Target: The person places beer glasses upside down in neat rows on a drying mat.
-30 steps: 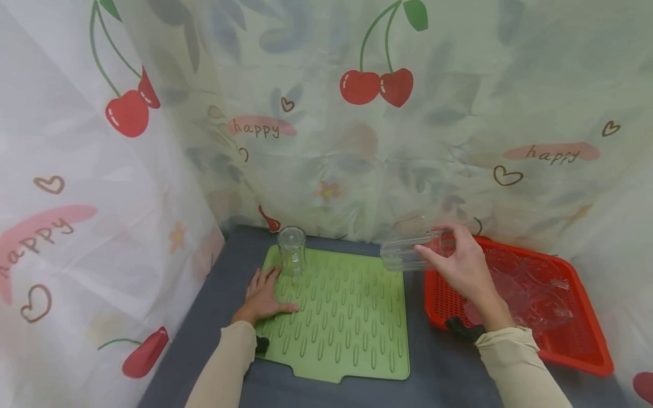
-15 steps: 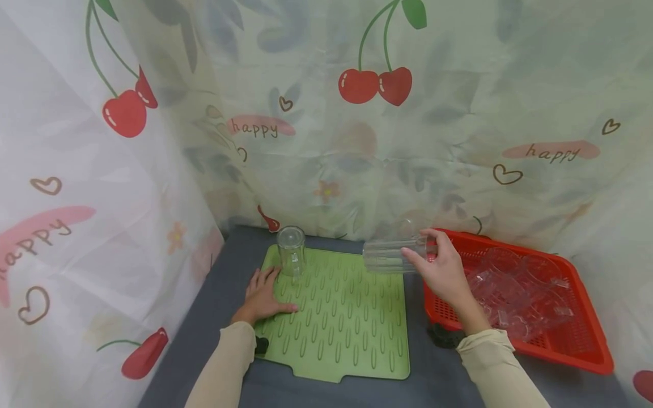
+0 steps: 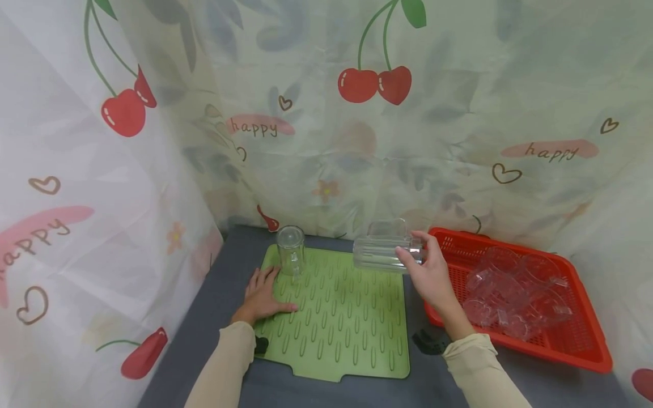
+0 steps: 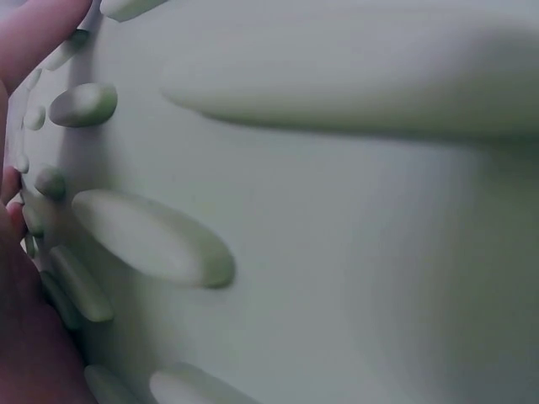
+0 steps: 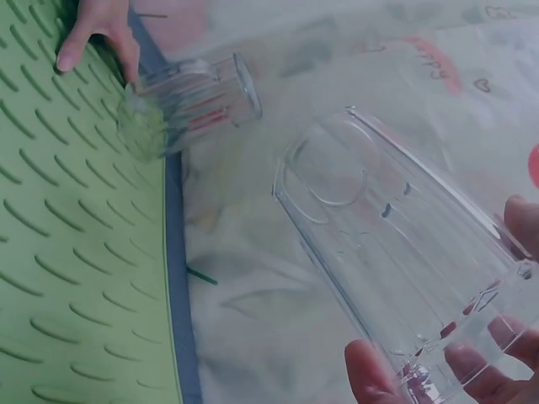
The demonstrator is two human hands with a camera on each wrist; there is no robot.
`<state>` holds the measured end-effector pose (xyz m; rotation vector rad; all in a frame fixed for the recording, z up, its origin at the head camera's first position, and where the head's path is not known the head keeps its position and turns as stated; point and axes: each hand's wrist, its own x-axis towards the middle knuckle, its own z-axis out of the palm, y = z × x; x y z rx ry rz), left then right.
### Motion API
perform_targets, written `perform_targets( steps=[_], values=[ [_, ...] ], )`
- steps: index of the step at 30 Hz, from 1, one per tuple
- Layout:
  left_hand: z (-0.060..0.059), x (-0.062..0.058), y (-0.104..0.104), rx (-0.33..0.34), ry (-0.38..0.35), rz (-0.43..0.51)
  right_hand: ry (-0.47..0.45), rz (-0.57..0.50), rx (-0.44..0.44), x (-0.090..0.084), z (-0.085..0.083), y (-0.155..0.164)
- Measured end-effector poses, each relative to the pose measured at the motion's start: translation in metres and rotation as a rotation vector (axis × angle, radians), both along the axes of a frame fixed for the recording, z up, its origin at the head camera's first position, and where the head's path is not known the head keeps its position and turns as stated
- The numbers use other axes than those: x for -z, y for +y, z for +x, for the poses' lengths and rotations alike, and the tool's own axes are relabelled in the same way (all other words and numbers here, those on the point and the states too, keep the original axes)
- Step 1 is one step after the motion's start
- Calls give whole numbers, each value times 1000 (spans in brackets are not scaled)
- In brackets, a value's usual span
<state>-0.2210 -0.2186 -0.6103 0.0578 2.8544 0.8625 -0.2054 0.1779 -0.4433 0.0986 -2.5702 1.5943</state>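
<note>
In the head view my right hand (image 3: 430,272) grips a clear mug (image 3: 380,253) by its base end. That mug is held sideways above the green drying mat's back right part, its mouth to the left and its handle upward. Fingertips (image 5: 370,370) curl round the thick base in the right wrist view. My left hand (image 3: 264,297) rests on the green mat (image 3: 347,317) with its fingers spread. Just beyond those fingers, a second clear mug (image 3: 291,249) stands upside down at the mat's back left corner. Only part of the left hand shows in the left wrist view, beside the mat's raised ridges.
A red plastic basket (image 3: 586,317) with several clear glass or plastic pieces (image 3: 515,289) inside stands right of the mat. Dark grey cloth (image 3: 204,317) covers the table. Printed curtains (image 3: 326,153) rise close behind and at both sides.
My right hand has carried the mug left, from the basket's back left edge to over the mat. The left hand and the upside-down mug have stayed in place.
</note>
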Motion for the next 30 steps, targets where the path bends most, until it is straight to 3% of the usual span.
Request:
perform_targets(
  steps=[15,30],
  values=[
    [3,-4,1,8,21,52,-75,-71,-52,20,1,-18],
    [0,1,0,-13,-18,4,-102,-163,-49,42,4,-44]
  ],
)
